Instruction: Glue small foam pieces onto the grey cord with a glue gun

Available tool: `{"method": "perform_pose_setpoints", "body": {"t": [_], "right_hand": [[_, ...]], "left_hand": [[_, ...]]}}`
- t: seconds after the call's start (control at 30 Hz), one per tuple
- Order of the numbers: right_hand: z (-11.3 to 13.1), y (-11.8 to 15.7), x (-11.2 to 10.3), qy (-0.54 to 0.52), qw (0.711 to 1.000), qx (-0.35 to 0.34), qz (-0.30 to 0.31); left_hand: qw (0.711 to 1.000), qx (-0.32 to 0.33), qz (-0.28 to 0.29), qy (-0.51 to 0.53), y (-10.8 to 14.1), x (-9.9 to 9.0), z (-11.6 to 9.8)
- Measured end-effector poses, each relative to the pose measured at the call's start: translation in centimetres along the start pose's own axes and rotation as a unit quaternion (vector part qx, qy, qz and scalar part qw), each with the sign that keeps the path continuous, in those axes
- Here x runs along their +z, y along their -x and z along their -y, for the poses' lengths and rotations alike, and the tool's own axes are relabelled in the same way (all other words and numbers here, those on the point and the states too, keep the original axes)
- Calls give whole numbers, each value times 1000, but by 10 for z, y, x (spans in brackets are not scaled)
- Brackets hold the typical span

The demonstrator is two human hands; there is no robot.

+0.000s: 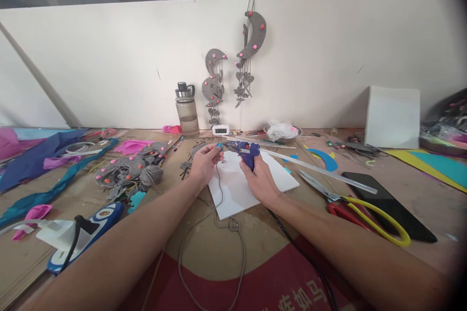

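Note:
My right hand [263,180] is wrapped round the handle of a blue hot glue gun [250,154]. A long clear glue stick [321,171] juts out of its back towards the right. Opposite the nozzle, my left hand [203,163] pinches a small blue piece [219,145], its shape mostly hidden by the fingers. Grey yarn [220,185] hangs from beneath those fingertips and loops down over the cardboard. Both hands are above a white board [233,194]. Nozzle and blue piece are close together; I cannot tell whether they touch.
Yellow-handled scissors [379,214] and a black phone [394,206] lie at right. Grey crescents with pink dots [127,167] and a blue-white power strip [87,238] are at left. A water bottle [187,112] stands by the wall. The gun's black cord [292,240] runs under my right forearm.

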State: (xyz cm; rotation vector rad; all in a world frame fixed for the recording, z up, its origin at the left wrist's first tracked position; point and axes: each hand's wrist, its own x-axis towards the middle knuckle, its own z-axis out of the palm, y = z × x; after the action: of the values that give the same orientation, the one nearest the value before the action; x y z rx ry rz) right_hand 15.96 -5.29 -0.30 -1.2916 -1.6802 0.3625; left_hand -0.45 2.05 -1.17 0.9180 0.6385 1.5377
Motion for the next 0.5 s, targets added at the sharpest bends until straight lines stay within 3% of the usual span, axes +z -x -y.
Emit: {"method": "perform_pose_setpoints", "body": {"t": [0.5], "right_hand": [[1, 0, -1, -7, 1000, -2, 0]], "left_hand": [[1000, -3, -16, 3, 4, 4, -5]]}}
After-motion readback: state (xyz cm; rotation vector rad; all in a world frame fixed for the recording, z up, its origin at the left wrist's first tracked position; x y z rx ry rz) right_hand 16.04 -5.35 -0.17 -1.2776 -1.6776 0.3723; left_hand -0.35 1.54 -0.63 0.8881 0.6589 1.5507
